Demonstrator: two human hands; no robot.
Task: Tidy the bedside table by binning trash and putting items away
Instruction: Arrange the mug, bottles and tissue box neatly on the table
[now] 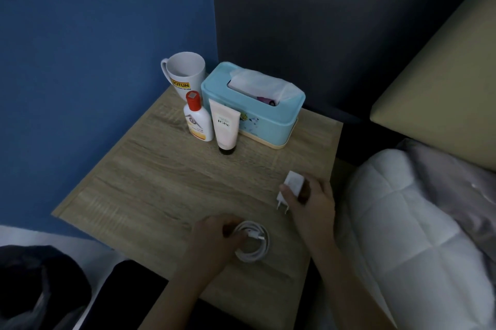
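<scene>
Now: charger (293,185) in right hand (312,202), cable (253,249) in left hand (214,239)

Charger: white plug block, at the right side of the tabletop (161,182), close to the edge by the bed (402,222). Long axis runs steeply, far-right to near-left. The two pins point down and left, toward the near edge. Can't tell if the pin tips touch the wood. The right hand grips it from the right: thumb across the left face, other fingers curled round the far and right sides. The block sticks out of the hand to the upper left, and the pins stick out below the thumb.

Cable: white, wound into a flat round coil, lying on the tabletop near the front edge, left of and nearer than the charger. The two are apart. One connector end lies across the top of the coil and points right. The left hand comes in from the near-left, with fingers curled onto the coil's left rim, pinching it. The rest of the coil shows to the right of the fingertips.

Back of the tabletop, well away from both hands:
- white mug (185,72) in the far corner, upright, handle to the left
- light blue tissue box (255,117) just right of the mug, a tissue sticking out of the slot
- white bottle (197,123) with a red cap, upright, in front of the mug
- pale pink tube (225,127) standing on its dark cap, just beside the bottle and against the front of the tissue box

Blue wall (94,34) to the left. A dark bag (40,289) sits on the floor at lower left.
</scene>
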